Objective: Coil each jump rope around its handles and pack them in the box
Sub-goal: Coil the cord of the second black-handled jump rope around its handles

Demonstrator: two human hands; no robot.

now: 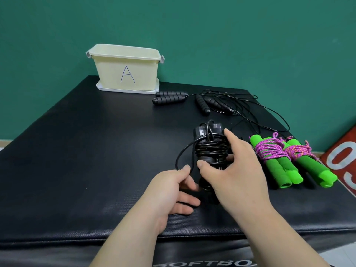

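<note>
A black jump rope is wound around its two handles at the middle of the black mat. My right hand grips this bundle from the right, thumb on the front. My left hand pinches the loose loop of black cord to the bundle's left. Two more black ropes lie uncoiled behind, their handles near the cream box marked "A", which stands open at the back left. Two green-handled ropes wrapped in pink cord lie to the right.
The black mat covers a padded block with white lettering on its front edge. A red panel with a white numeral leans at the far right. A green wall rises behind the box.
</note>
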